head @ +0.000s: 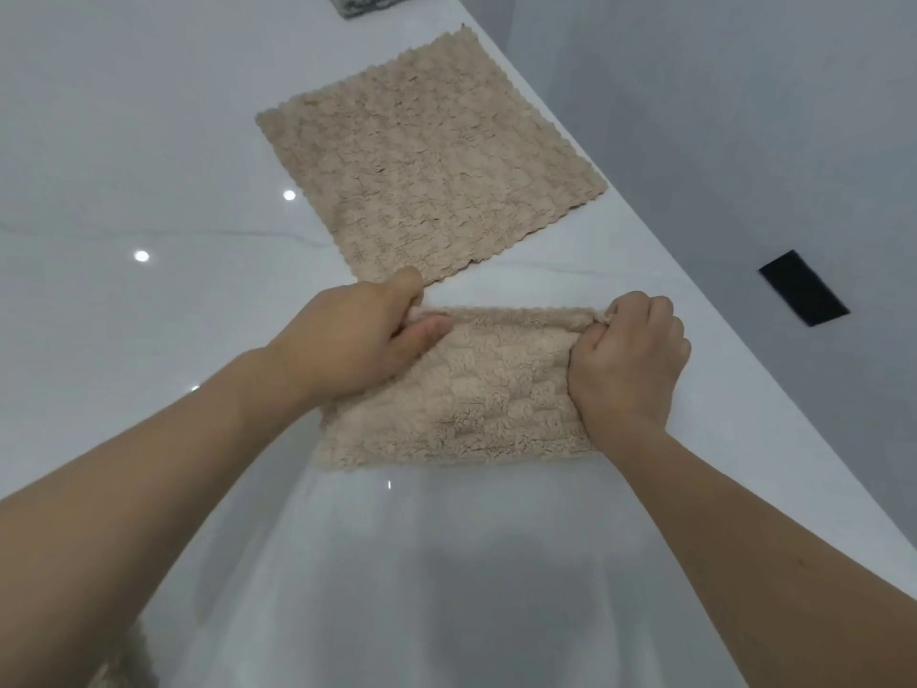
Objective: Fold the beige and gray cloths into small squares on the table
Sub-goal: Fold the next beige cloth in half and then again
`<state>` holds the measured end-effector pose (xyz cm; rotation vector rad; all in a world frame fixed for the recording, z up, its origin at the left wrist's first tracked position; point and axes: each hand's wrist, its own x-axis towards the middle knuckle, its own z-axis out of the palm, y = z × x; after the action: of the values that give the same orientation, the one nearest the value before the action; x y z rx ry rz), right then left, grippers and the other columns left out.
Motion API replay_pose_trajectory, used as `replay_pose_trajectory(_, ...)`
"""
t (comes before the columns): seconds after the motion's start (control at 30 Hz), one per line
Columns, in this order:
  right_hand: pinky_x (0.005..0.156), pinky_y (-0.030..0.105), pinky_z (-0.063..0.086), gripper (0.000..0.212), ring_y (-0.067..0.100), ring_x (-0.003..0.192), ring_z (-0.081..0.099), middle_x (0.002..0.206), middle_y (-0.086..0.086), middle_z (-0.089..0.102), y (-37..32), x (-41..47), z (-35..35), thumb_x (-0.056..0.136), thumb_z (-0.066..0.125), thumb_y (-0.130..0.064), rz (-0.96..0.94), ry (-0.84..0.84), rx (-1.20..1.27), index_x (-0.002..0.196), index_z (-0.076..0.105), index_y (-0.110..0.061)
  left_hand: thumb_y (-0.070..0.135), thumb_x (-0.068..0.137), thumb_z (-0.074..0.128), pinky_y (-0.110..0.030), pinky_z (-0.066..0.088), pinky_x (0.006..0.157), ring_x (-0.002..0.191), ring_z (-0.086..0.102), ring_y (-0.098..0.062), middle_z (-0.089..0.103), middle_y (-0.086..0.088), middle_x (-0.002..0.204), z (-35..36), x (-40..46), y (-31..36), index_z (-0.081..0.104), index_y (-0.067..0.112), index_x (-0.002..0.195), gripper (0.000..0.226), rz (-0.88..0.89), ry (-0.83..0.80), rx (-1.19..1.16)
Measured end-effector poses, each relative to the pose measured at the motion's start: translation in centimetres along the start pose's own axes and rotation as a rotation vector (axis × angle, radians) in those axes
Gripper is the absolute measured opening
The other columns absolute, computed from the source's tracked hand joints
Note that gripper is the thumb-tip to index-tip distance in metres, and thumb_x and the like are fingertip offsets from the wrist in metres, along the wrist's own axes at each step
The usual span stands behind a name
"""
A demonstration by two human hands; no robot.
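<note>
A beige fluffy cloth (pixel 476 394) lies folded over on the white table (pixel 149 201), its folded edge along the far side. My left hand (pixel 362 335) pinches the far left corner of that cloth. Its far right corner is gripped by my right hand (pixel 627 360), fingers curled over the edge. Farther back, a second beige cloth (pixel 426 156) lies spread flat and unfolded, close to the table's right edge. No gray cloth can be clearly made out.
The table's right edge (pixel 694 290) runs diagonally, with a grey floor beyond and a black rectangle (pixel 804 288) on it. A dark object (pixel 372 2) sits at the far top edge. A bit of fluffy beige fabric (pixel 124 662) shows at the bottom left.
</note>
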<state>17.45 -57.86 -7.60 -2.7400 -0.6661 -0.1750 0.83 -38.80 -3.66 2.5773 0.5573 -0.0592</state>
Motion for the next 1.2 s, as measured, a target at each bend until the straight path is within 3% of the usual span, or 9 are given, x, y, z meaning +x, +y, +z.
replay_pose_trajectory(0.1, 0.077, 0.039, 0.031, 0.019, 0.026, 0.083, 0.040, 0.096, 0.009, 0.052, 0.0, -0.1, 0.1, 0.082, 0.042, -0.008, -0.009, 0.025, 0.036, 0.099, 0.050, -0.010, 0.049, 0.096, 0.050, -0.028, 0.040, 0.054, 0.059, 0.051, -0.016, 0.055, 0.005, 0.065, -1.2, -0.1, -1.1, 0.034, 0.029, 0.082, 0.030, -0.079, -0.185, -0.163)
replay_pose_trajectory(0.2, 0.082, 0.039, 0.033, 0.026, 0.029, 0.090, 0.046, 0.101, 0.008, 0.053, 0.0, -0.1, 0.1, 0.084, 0.042, -0.009, -0.013, 0.026, 0.049, 0.107, 0.053, -0.012, 0.047, 0.096, 0.054, -0.036, 0.051, 0.072, 0.076, 0.057, -0.017, 0.061, 0.004, 0.088, -1.8, -0.1, -1.8, 0.042, 0.037, 0.107, 0.019, -0.180, -0.266, -0.410)
replay_pose_trajectory(0.27, 0.081, 0.036, 0.030, 0.021, 0.027, 0.089, 0.043, 0.101, 0.009, 0.051, 0.1, 0.0, 0.1, 0.085, 0.042, -0.009, -0.011, 0.011, 0.044, 0.102, 0.054, -0.011, 0.046, 0.097, 0.051, -0.037, 0.051, 0.075, 0.081, 0.061, -0.017, 0.064, 0.004, 0.089, -1.4, -0.2, -1.4, 0.043, 0.037, 0.114, 0.021, -0.160, -0.210, -0.261)
replay_pose_trajectory(0.4, 0.079, 0.034, 0.029, 0.015, 0.022, 0.086, 0.033, 0.101, 0.009, 0.048, 0.1, 0.0, 0.0, 0.083, 0.043, -0.007, -0.002, 0.009, 0.073, 0.093, 0.054, -0.009, 0.039, 0.099, 0.047, -0.029, 0.039, 0.060, 0.071, 0.051, -0.009, 0.051, 0.017, 0.080, 0.0, -1.1, -0.7, 0.048, 0.028, 0.113, 0.018, 0.004, 0.126, 0.005)
replay_pose_trajectory(0.57, 0.080, 0.035, 0.031, 0.016, 0.021, 0.087, 0.034, 0.100, 0.006, 0.050, 0.2, 0.1, -0.1, 0.084, 0.042, -0.007, 0.002, -0.010, 0.089, 0.095, 0.053, -0.011, 0.041, 0.098, 0.048, -0.030, 0.042, 0.063, 0.078, 0.051, -0.011, 0.052, 0.017, 0.087, 0.1, -2.1, -1.7, 0.049, 0.025, 0.110, 0.019, 0.119, 0.076, -0.006)
replay_pose_trajectory(0.7, 0.079, 0.033, 0.029, 0.020, 0.021, 0.086, 0.031, 0.097, 0.005, 0.049, 0.2, 0.0, -0.1, 0.082, 0.042, -0.002, 0.016, -0.014, 0.077, 0.096, 0.052, -0.012, 0.043, 0.096, 0.053, -0.034, 0.050, 0.062, 0.065, 0.059, -0.011, 0.060, 0.008, 0.072, -1.2, -1.8, -2.1, 0.053, 0.025, 0.094, 0.018, -0.093, -0.128, -0.234)
replay_pose_trajectory(0.87, 0.080, 0.034, 0.031, 0.021, 0.020, 0.086, 0.032, 0.097, 0.002, 0.046, 0.0, 0.0, -0.3, 0.080, 0.043, 0.000, 0.023, -0.024, 0.103, 0.095, 0.051, -0.012, 0.051, 0.089, 0.062, -0.019, 0.041, 0.056, 0.058, 0.051, 0.000, 0.055, 0.018, 0.065, -1.6, -1.9, -2.3, 0.056, 0.025, 0.073, 0.032, -0.285, 0.022, -0.502)
replay_pose_trajectory(1.0, 0.076, 0.034, 0.029, 0.007, 0.022, 0.083, 0.034, 0.090, -0.001, 0.042, -0.1, 0.2, -0.5, 0.081, 0.039, -0.015, 0.029, -0.024, 0.129, 0.085, 0.044, -0.015, 0.033, 0.091, 0.066, -0.042, 0.054, 0.067, 0.064, 0.058, -0.017, 0.066, -0.001, 0.077, -1.7, -1.5, -2.4, 0.057, 0.023, 0.083, 0.016, -0.485, 0.140, -0.520)
replay_pose_trajectory(1.2, 0.077, 0.038, 0.031, 0.022, 0.023, 0.083, 0.035, 0.089, -0.001, 0.041, -0.3, 0.3, -0.4, 0.089, 0.032, -0.028, 0.025, -0.022, 0.108, 0.086, 0.048, -0.014, 0.016, 0.092, 0.058, -0.034, 0.047, 0.061, 0.061, 0.054, -0.018, 0.065, -0.003, 0.080, -1.6, -1.1, -1.2, 0.061, 0.021, 0.086, 0.008, -0.533, 0.130, -0.525)
